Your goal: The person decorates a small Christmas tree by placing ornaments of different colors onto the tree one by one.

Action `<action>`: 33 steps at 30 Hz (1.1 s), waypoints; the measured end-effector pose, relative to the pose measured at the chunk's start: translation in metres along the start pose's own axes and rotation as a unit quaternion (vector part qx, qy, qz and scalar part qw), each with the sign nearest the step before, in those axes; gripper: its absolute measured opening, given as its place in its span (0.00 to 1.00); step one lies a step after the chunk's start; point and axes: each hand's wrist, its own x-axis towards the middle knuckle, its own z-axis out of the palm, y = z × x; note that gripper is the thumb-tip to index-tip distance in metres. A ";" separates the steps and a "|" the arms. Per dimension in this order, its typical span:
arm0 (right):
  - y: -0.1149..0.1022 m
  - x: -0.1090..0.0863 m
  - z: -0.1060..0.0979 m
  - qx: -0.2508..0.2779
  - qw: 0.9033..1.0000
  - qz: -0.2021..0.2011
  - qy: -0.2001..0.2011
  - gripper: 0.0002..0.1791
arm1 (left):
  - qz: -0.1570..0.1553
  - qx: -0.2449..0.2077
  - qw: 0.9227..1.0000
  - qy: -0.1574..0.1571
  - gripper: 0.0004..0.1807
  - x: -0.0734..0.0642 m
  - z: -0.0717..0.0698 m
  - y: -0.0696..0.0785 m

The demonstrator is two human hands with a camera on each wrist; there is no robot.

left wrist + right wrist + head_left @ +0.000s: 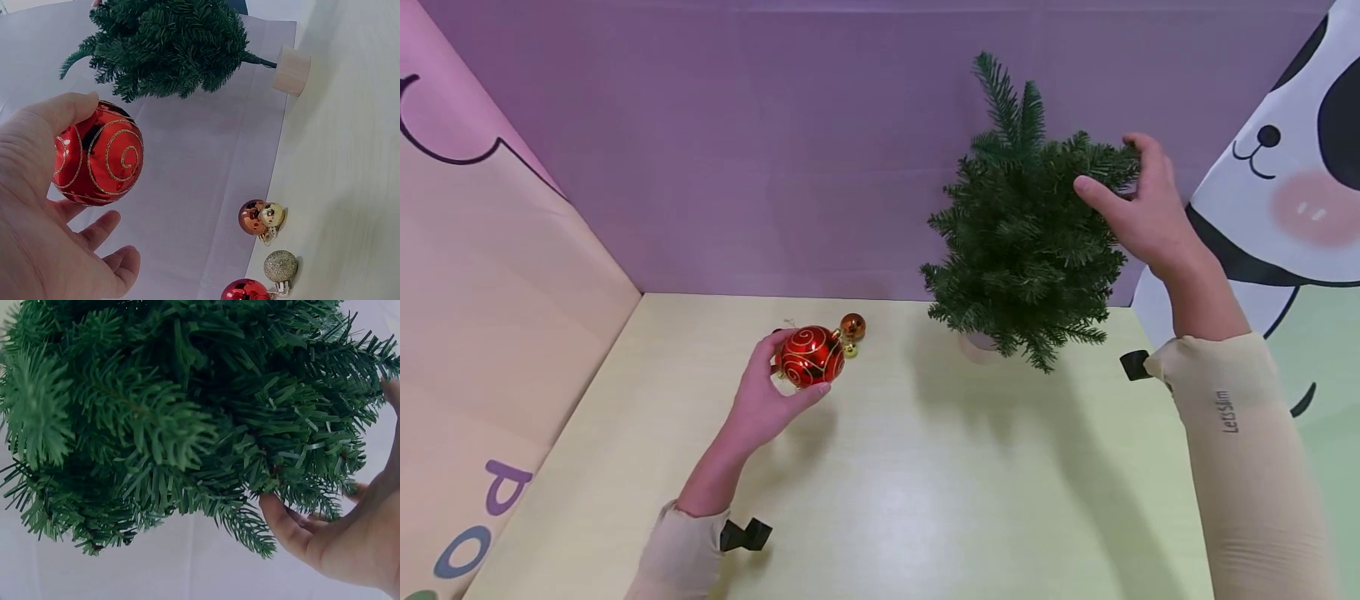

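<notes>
A red Christmas bauble [810, 357] with gold swirls is held between the thumb and fingers of my left hand [763, 408], above the table on the left. On the right, a small green artificial Christmas tree [1026, 237] stands on a round pale base [292, 70]. My right hand [1153, 217] is at the tree's upper right side, its thumb and fingers spread wide about the outer branches. In the right wrist view the fingertips [278, 519] touch the needles, and some fingers are partly hidden behind the branches.
Beyond the held bauble lie a small copper bauble [853, 325] and a gold one [850, 350]. The left wrist view also has a glittery bauble [280, 265] and a red one [245, 290]. A purple cloth backdrop [775, 158] hangs behind the pale table [880, 500].
</notes>
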 end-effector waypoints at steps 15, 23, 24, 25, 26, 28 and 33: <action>0.004 0.002 0.000 0.002 1.000 -0.003 0.009 0.45 | 0.034 -0.011 0.999 -0.024 0.42 0.005 -0.004 0.037; 0.000 0.002 0.001 0.003 1.000 -0.007 0.008 0.45 | 0.058 -0.026 0.998 -0.022 0.44 0.018 0.005 0.030; 0.000 0.002 0.002 0.004 1.000 -0.008 0.010 0.45 | 0.061 -0.027 0.998 -0.023 0.44 0.020 0.007 0.032; 0.000 0.002 0.002 0.004 1.000 -0.008 0.012 0.45 | 0.064 -0.027 0.997 -0.024 0.44 0.022 0.008 0.035; 0.000 0.001 0.002 0.004 1.000 -0.007 0.013 0.45 | 0.068 -0.029 0.997 -0.025 0.44 0.024 0.010 0.036; 0.001 0.001 0.003 0.005 1.000 -0.006 0.017 0.45 | 0.078 -0.030 0.996 -0.027 0.44 0.027 0.014 0.040; 0.005 -0.002 0.005 0.005 1.000 -0.003 0.017 0.46 | 0.084 -0.039 0.995 -0.034 0.44 0.032 0.021 0.045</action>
